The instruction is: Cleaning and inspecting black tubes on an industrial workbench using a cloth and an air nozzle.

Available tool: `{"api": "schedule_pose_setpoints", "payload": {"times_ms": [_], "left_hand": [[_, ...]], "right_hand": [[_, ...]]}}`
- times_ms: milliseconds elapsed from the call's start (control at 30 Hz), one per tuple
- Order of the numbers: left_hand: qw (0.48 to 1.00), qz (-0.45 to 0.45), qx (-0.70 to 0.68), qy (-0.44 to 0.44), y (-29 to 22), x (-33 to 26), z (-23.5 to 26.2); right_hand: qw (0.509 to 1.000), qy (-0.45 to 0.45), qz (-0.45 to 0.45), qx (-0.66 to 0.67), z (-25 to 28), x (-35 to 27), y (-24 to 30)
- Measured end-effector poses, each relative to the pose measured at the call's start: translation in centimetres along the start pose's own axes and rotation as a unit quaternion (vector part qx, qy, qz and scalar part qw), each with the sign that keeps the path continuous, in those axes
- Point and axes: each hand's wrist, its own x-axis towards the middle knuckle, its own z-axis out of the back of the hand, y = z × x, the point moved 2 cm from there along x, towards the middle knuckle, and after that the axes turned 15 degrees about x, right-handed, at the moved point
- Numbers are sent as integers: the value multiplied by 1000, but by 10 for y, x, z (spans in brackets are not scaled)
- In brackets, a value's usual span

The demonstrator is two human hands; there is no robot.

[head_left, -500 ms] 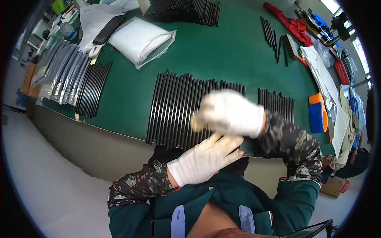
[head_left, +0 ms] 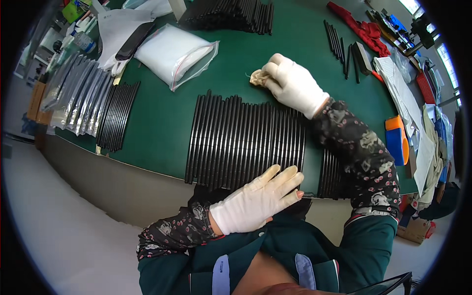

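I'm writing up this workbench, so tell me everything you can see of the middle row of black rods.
The middle row of black rods is slim, straight, glossy rods laid side by side on the green table, pointing away from the person. The far ends are uneven, those at the left reaching farthest; the near ends lie close to the table's near edge. Light streaks cross them. Metal or plastic, I cannot tell. The gloved left hand has its fingers over the near ends at the right.

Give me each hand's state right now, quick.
Left hand: open, laid at the near ends of the black rods.
Right hand: closed, holding a bunched beige cloth.
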Motion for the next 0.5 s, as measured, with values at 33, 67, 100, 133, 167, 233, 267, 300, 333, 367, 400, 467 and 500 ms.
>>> {"api": "schedule_pose_setpoints", "payload": {"times_ms": [33,67,100,133,167,233,267,300,333,367,400,467,500], "left_hand": [[1000,2,3,1,0,-1,-2],[1000,8,5,0,3,-1,-2],[1000,4,3,21,1,-1,-1],[999,-5,1,44,-1,-1,-1],[999,-5,-1,46,-2,-1,1],[999,-3,25,46,-5,-1,6],[998,-6,27,48,-6,0,5],[1000,-5,12,25,-3,-1,2],[1000,-1,-2,1,-3,-3,3],[1000,-9,-26,-14,-1,-5,6],[1000,-6,-25,-17,1,-6,11],[999,-17,-7,-46,9,-12,27],[999,-9,11,-44,17,-15,30]], "right_hand": [[997,-4,67,44,1,-3,12],[990,-7,125,72,0,-8,29],[980,62,156,103,-2,-20,57],[966,128,184,132,-5,-30,78],[956,153,208,141,-15,-34,81],[964,151,198,90,-20,-26,70],[982,83,164,43,-18,-18,49],[991,51,122,23,-13,-11,36],[996,20,81,2,-5,-8,29],[998,-2,26,53,3,-9,26],[994,-21,-30,103,13,-11,26],[997,-33,-28,59,26,-15,28],[998,-26,-37,45,31,-21,27]]}}
